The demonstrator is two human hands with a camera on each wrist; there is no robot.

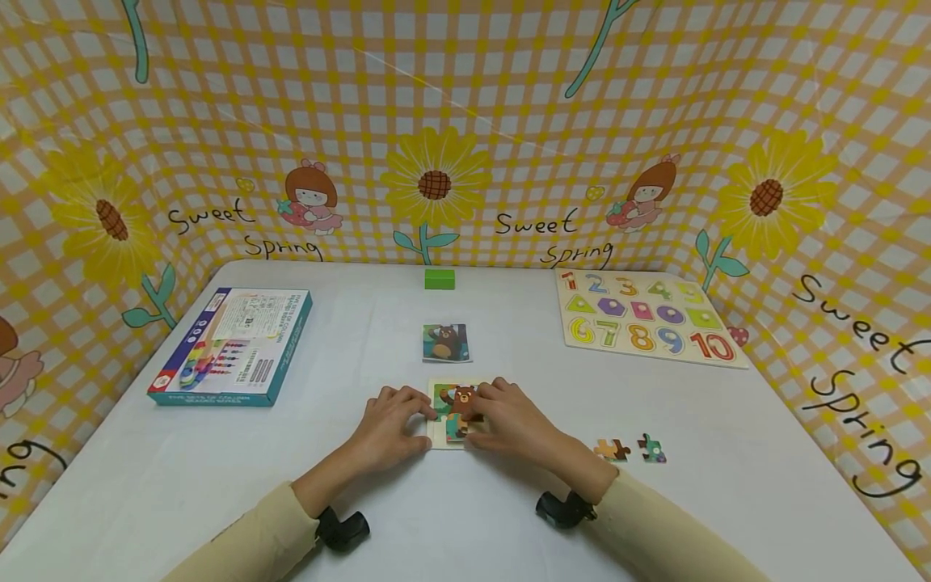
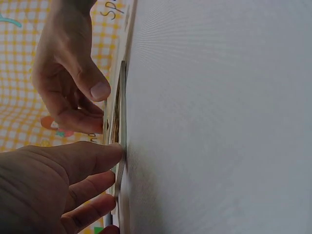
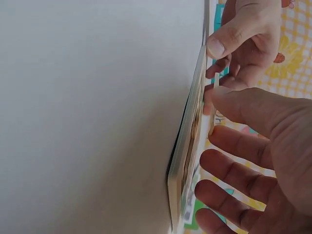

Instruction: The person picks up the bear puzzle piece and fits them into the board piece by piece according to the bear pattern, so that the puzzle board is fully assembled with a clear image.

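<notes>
A small jigsaw board [image 1: 436, 436] with a bear picture partly laid in it lies at the front middle of the white table. My left hand [image 1: 393, 424] rests at its left edge, the thumb by the near corner and fingertips along the side. Between thumb and forefinger, my right hand [image 1: 509, 416] pinches a jigsaw piece [image 1: 457, 427] close over the board. That piece shows edge-on in the right wrist view as a thin slab [image 3: 214, 105], tilted above the board [image 3: 183, 156]. The right hand covers the board's right part.
Loose jigsaw pieces [image 1: 612, 449] and a green piece [image 1: 652, 448] lie right of the right forearm. Behind the board is a bear picture card [image 1: 447, 343], with a green block [image 1: 440, 280] farther back. A flat box [image 1: 233, 347] lies left; a number board [image 1: 647, 315] lies back right.
</notes>
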